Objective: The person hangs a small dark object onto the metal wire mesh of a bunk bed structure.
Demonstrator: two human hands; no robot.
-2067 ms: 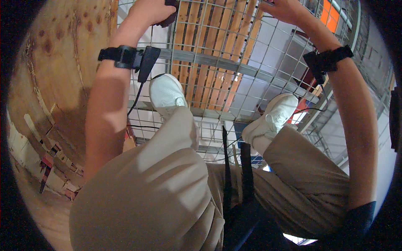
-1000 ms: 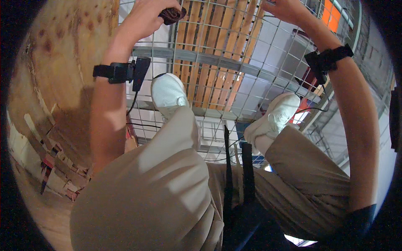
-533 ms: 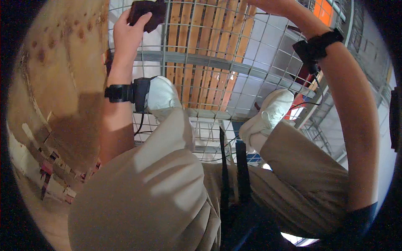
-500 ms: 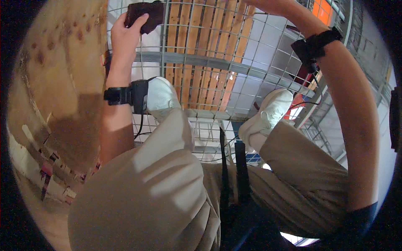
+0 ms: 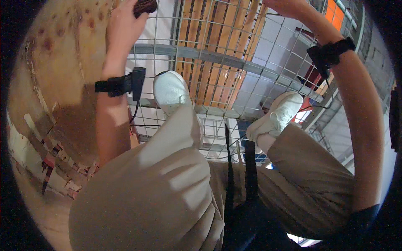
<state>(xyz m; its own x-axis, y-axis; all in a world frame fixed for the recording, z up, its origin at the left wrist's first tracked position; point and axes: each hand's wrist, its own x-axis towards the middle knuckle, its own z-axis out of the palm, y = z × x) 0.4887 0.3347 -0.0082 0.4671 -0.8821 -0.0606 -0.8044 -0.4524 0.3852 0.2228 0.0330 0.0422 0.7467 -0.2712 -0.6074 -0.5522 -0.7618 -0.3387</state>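
At the upper left, my left hand (image 5: 122, 27) is closed around a dark brown, ridged object (image 5: 145, 7) whose far part is cut off by the top edge. Its exact kind does not show. The hand is over the wire mesh (image 5: 165, 46), beside a large worn wooden board (image 5: 63, 67). My right hand (image 5: 289, 6) reaches to the top edge, right of centre, above the mesh. Its fingertips lie out of view, so whether it grips anything is hidden. Black straps with small boxes sit on both wrists.
My white shoes (image 5: 171, 90) stand on the mesh, with a grey metal bar (image 5: 201, 57) crossing in front. Wooden slats (image 5: 209, 88) lie beneath it. Orange panel (image 5: 334, 14) and metal framing (image 5: 310, 121) are at the right. Black cables (image 5: 137, 111) run from the wrist boxes.
My left hand has moved up and slightly left with the dark object, which is now partly out of view. My right arm and the surroundings appear shifted slightly to the right.
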